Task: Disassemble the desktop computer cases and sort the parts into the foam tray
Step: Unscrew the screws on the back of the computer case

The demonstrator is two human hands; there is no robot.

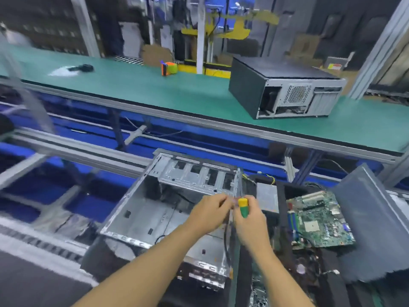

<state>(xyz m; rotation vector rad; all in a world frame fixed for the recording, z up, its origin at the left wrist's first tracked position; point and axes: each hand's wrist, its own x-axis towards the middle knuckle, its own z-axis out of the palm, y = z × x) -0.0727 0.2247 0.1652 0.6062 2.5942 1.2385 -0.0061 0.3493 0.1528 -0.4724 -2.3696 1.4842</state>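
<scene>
Gripping a screwdriver [243, 207] by its green and yellow handle, the right hand [251, 221] is curling its fingers and thumb tightly round the tool, with the yellow cap showing above the fist. The left hand [208, 212] is reaching in just beside it, its fingers [222, 198] bending toward the same spot; blur is hiding whether they are pinching anything or only touching metal. Both hands are meeting at the right wall of the open case [152, 209], which is lying on its side directly below and left of them, its bare grey interior facing up and its drive-bay frame at the far end. Right of the hands, a green motherboard [321, 220] is lying tilted in the black foam tray [281, 202], and a grey panel [374, 229] is leaning at the tray's right side. Far beyond, a closed case [283, 87] is resting on the green belt [155, 89], well apart from the hands, with an orange and green object [169, 68] sitting farther left on that belt.
</scene>
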